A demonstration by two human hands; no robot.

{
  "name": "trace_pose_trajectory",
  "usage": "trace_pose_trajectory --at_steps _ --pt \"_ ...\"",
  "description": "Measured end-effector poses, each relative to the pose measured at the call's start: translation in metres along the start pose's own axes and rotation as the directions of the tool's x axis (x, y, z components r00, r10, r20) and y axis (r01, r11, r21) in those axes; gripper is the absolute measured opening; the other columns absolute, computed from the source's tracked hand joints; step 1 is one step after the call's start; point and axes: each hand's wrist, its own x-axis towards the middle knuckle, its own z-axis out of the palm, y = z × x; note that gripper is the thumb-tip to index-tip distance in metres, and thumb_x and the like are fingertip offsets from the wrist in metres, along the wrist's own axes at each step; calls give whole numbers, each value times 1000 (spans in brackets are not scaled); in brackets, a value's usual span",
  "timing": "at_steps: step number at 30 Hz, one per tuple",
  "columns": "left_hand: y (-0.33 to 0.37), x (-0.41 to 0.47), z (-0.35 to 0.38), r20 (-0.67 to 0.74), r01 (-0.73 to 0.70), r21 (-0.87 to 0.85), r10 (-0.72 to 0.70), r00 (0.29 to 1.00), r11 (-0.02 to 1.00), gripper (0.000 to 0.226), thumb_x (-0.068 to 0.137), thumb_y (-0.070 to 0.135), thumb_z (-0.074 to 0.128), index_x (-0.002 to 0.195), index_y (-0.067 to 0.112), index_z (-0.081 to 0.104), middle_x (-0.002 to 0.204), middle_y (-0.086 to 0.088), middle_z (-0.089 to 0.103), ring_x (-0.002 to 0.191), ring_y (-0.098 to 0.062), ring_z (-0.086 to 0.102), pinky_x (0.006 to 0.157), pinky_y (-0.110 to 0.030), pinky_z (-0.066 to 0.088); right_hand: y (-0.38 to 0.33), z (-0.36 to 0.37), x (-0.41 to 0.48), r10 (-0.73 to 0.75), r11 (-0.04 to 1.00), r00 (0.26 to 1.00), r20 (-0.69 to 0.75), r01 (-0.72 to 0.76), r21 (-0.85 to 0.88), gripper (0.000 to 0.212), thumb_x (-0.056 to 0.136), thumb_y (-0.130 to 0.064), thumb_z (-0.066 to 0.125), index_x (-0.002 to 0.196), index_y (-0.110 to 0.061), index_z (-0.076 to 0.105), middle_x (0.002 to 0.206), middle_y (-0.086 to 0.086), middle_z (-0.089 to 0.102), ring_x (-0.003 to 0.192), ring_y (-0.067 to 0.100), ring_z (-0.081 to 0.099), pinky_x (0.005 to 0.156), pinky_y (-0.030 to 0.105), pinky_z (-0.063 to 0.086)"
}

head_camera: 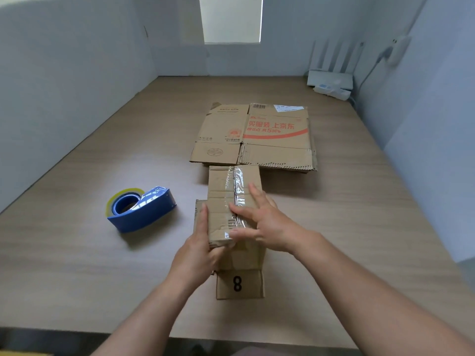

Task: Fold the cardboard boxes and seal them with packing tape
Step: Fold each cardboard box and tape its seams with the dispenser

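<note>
1. The small box (221, 191) stands mid-table, a strip of clear tape (240, 181) running along its top seam; a near flap (240, 283) marked 8 lies open on the table.
2. The left hand (198, 250) grips the box's near-left corner, thumb up along the side.
3. The right hand (270, 224) lies flat, fingers spread, pressing on the tape.
4. A blue tape dispenser (141, 208) sits to the left, apart from the box.
5. Flattened boxes (257, 134) lie stacked just beyond.
6. The wooden table (102, 265) meets pale walls; a router (331, 78) and power strip (331, 91) sit in the far right corner.
</note>
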Motion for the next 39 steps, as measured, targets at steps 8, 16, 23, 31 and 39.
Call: trace_pose_trajectory --at_steps 8,16,23,31,39 --pt "-7 30 -22 254 -67 -138 101 962 988 106 83 43 70 151 36 -11 134 13 53 109 -4 57 93 -18 46 5 15 -9 -30 989 987 -157 7 -147 62 91 -26 58 141 -51 31 159 -14 -11 146 24 -10 118 43 13" --pt "-9 41 -24 48 -229 274 224 973 934 71 89 61 49 148 45 13 114 2 67 96 -19 64 79 -32 51 -4 25 -4 73 964 935 -348 -157 -217 57 87 -59 52 140 -53 32 160 -8 4 147 20 -4 111 42 31" --pt "-29 45 -29 90 -355 209 344 935 911 79 85 65 49 150 41 11 137 13 54 116 -7 57 89 -29 49 -2 26 -9 18 966 931 -365 -110 -232 62 88 -48 58 144 -42 31 160 0 6 147 26 -1 116 40 21" --pt "-96 85 -85 -222 -44 323 121 968 945 64 93 44 54 140 2 41 140 -16 49 128 -33 44 105 -42 33 -1 8 2 63 950 927 -370 -169 -263 64 89 -42 60 145 -38 30 160 4 8 147 21 5 118 33 15" --pt "-126 118 -96 -148 266 516 -221 964 814 65 81 65 57 108 6 52 93 -8 63 78 -27 57 60 -32 41 -3 11 1 84 954 919 -386 -187 -236 65 88 -40 62 145 -37 31 160 2 9 147 19 6 117 29 12"
